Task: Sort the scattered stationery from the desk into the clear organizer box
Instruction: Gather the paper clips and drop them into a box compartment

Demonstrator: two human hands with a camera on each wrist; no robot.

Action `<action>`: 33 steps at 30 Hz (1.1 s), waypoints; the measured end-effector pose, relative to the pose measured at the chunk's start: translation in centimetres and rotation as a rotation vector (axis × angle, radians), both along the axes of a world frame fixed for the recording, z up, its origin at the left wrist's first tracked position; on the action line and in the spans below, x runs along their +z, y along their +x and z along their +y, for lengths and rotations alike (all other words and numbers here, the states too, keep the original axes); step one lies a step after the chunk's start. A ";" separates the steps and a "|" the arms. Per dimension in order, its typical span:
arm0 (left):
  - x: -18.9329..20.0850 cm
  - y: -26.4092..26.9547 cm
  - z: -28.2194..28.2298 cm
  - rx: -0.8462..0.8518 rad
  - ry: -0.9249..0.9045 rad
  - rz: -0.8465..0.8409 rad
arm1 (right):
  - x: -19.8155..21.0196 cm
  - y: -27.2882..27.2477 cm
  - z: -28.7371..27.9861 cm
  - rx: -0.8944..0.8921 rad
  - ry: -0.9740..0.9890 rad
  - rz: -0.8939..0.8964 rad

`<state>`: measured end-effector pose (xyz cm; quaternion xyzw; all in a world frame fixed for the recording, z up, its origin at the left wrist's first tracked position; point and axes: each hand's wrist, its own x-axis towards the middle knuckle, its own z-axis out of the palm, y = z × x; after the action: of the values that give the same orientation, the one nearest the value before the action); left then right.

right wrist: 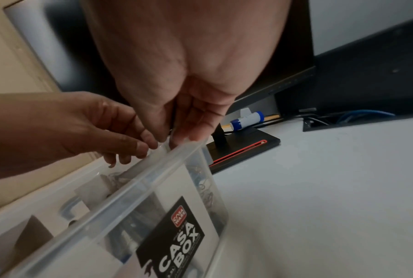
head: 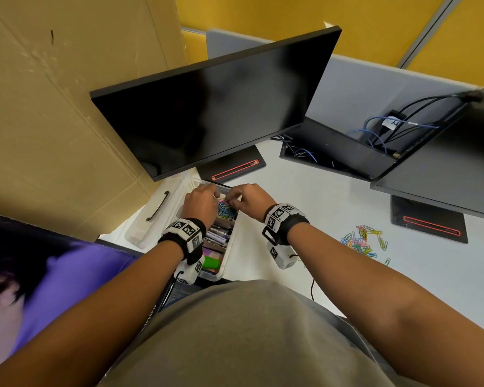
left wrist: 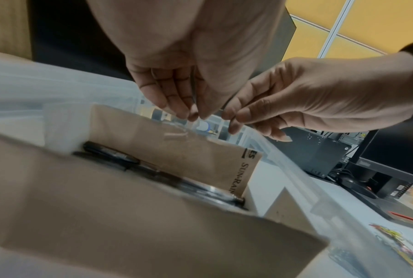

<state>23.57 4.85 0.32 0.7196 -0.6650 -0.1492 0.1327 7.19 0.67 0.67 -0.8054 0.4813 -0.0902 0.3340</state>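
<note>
The clear organizer box [head: 231,248] stands open at the desk's near edge, with cardboard dividers [left wrist: 177,150] inside. Its far compartment holds a heap of coloured paper clips [head: 226,213]. Both hands hover over that compartment, fingertips almost meeting. My left hand [head: 215,194] bunches its fingers and thumb on a thin wire clip [left wrist: 193,90]. My right hand [head: 231,201] pinches thumb against forefinger on a small pinkish clip. More loose paper clips [head: 361,241] lie scattered on the desk to the right. Dark markers [head: 217,234] fill the middle compartment.
The box's lid [head: 151,216] with a black handle lies left of the box. A monitor [head: 207,107] and its base [head: 232,167] stand just behind. A second monitor base [head: 428,222] and a cable tray [head: 333,152] lie right. A green item [head: 210,262] sits in the near compartment.
</note>
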 end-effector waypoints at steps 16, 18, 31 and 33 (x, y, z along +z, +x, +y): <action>1.4 -11.1 -2.1 -0.284 -0.001 0.086 | -3.5 -12.6 3.3 -0.406 0.038 0.050; 0.9 -12.9 -2.1 -0.334 0.041 0.083 | -4.0 -14.8 4.1 -0.437 0.055 0.098; -3.8 -20.3 -1.8 -0.543 0.406 -0.107 | -6.5 -26.8 6.9 -0.551 0.117 0.372; -4.4 -20.9 -1.7 -0.546 0.447 -0.134 | -6.8 -28.0 6.9 -0.569 0.106 0.401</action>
<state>2.64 3.18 -4.08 0.5346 -0.7910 -0.2736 -0.1167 -20.76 7.58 -6.14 -0.6224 0.7464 0.0052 0.2355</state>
